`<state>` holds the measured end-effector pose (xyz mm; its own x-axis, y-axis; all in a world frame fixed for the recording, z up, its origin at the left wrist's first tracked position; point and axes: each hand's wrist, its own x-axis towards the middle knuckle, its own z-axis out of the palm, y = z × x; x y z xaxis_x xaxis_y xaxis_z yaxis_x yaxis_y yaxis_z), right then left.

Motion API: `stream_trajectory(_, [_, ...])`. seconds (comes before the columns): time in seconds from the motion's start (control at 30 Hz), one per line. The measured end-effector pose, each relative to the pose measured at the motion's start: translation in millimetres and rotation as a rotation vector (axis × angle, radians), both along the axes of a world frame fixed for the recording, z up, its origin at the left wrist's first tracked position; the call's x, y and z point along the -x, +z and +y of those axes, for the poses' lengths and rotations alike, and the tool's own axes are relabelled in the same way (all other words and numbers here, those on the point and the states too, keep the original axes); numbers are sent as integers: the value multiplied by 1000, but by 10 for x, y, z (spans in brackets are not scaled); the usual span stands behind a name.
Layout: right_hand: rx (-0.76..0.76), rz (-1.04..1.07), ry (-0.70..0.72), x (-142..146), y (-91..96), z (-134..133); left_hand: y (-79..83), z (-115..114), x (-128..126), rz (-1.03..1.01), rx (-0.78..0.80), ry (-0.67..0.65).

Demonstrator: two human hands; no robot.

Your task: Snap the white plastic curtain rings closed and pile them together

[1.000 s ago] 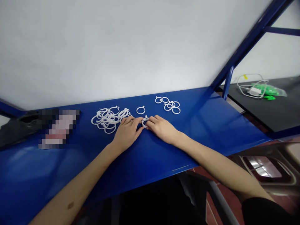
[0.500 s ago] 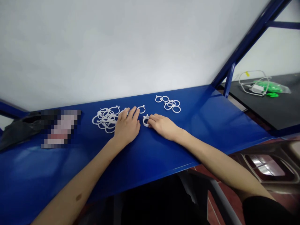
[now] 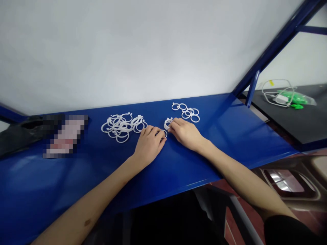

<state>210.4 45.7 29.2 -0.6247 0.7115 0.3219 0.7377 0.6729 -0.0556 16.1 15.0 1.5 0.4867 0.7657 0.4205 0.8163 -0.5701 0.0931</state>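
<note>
My left hand (image 3: 149, 144) rests palm down on the blue table, its fingers bent over a single white curtain ring (image 3: 166, 133) whose right edge shows beside the fingertips. My right hand (image 3: 186, 133) is closed, pinching white curtain rings (image 3: 167, 124) that stand out to the left of its fingers; they look stacked, but I cannot tell how many. To the left of my hands lies a tangled pile of white curtain rings (image 3: 120, 126) with small tabs. Several more white rings (image 3: 190, 112) lie in a loose group beyond my right hand.
The blue table (image 3: 102, 183) runs along a pale wall (image 3: 143, 51). At left lie a black bag (image 3: 20, 136) and a blurred-out flat object (image 3: 66, 136). On a black table (image 3: 288, 117) at right are a white cable with adapter (image 3: 281, 98) and a green-filled bag (image 3: 297, 98).
My left hand has moved right and nearer, and the single ring has come toward me with it. My right hand has shifted slightly right and away with its rings.
</note>
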Motion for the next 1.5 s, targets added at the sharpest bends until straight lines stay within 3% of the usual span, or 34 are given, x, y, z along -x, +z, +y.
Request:
stream_trajectory(0.17, [11, -7, 77, 15, 22, -41, 22, 45, 82, -143, 81, 64])
stream_trajectory(0.3, [14, -51, 138, 66, -3, -30, 81, 79, 184, -132, 152, 173])
stream_trajectory(0.4, [30, -87, 164, 115, -46, -20, 80, 92, 214, -130, 201, 181])
stream_trajectory(0.77, [200, 7, 254, 110, -85, 21, 11, 136, 247, -101, 125, -60])
stream_trajectory(1.0, [-19, -206, 169, 119, -70, -67, -15, 129, 240, 80, -127, -123])
stream_trajectory(1.17, [-72, -204, 272, 99, -113, -121, -40, 133, 271, 103, -108, -308])
stream_trajectory(1.33, [-134, -195, 242, 161, -127, -134, 17, 102, 250, 218, -198, -217])
stream_trajectory(1.5, [-132, -203, 94, 274, -78, -194, 54, 63, 158, 198, -153, -58])
